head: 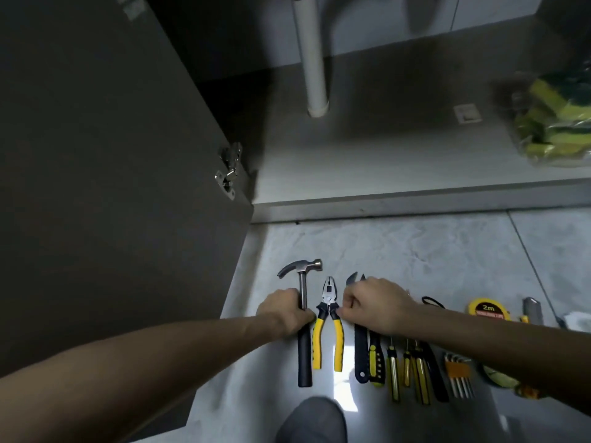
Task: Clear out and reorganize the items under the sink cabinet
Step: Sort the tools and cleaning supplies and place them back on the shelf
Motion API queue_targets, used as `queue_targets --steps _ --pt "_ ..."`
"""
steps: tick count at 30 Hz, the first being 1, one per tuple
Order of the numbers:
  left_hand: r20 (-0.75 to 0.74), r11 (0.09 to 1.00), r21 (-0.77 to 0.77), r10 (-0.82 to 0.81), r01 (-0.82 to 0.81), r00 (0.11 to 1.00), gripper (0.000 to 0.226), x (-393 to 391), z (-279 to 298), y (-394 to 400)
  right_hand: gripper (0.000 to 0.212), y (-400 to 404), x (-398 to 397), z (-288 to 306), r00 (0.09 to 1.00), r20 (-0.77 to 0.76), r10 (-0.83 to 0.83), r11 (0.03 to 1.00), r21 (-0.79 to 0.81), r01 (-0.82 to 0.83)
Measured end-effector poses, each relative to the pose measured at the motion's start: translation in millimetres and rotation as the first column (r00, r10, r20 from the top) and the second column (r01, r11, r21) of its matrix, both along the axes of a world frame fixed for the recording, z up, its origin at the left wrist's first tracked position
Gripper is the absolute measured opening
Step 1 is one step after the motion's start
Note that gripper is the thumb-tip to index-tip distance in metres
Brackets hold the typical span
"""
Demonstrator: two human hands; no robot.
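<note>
A row of tools lies on the tiled floor in front of the open sink cabinet. My left hand grips the shaft of a claw hammer with a black handle. Right beside it lie yellow-handled pliers; my right hand pinches them near the pivot with curled fingers. Under and past my right hand lie a black-handled cutter, several yellow and black screwdrivers, a set of hex keys, a yellow 2m tape measure and a utility knife.
The dark cabinet door stands open on the left, with its hinge showing. Inside the cabinet a white drain pipe comes down to the shelf. A bag of yellow-green sponges sits at the shelf's right. My knee is at the bottom.
</note>
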State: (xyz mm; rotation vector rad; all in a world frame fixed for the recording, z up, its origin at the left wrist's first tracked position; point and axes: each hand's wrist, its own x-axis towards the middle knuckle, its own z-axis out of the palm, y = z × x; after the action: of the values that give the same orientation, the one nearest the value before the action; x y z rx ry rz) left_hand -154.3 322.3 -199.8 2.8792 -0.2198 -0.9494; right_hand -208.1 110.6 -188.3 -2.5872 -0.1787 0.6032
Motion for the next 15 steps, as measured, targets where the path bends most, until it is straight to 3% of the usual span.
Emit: queue_targets --steps 2,5,8,11,15 --pt "0.019 1.0 -0.004 -0.005 0.005 1.0 0.032 2.0 4.6 -2.8 0.035 9.8 -6.2 -2.2 1.0 0.001 -0.004 1.0 -0.006 0.004" --pt "0.096 0.994 -0.112 0.011 0.0 0.995 0.027 9.7 15.0 4.6 0.044 26.5 -10.9 -8.3 0.997 0.069 0.029 0.986 -0.168 -0.017" --pt "0.199 0.981 -0.152 -0.087 0.118 0.976 0.023 16.7 25.1 16.7 0.045 34.7 -4.2 -11.5 0.996 0.055 0.067 0.959 -0.277 -0.049" --pt "0.267 0.942 -0.316 -0.025 0.112 0.963 0.02 15.9 34.9 11.8 0.039 35.7 1.9 -8.2 0.999 -0.017 -0.038 0.97 -0.24 0.033" --pt "0.333 0.871 -0.489 0.134 0.05 0.933 0.017 27.5 55.3 -8.2 0.033 37.6 -1.8 -7.9 0.974 -0.106 -0.198 0.979 -0.073 0.191"
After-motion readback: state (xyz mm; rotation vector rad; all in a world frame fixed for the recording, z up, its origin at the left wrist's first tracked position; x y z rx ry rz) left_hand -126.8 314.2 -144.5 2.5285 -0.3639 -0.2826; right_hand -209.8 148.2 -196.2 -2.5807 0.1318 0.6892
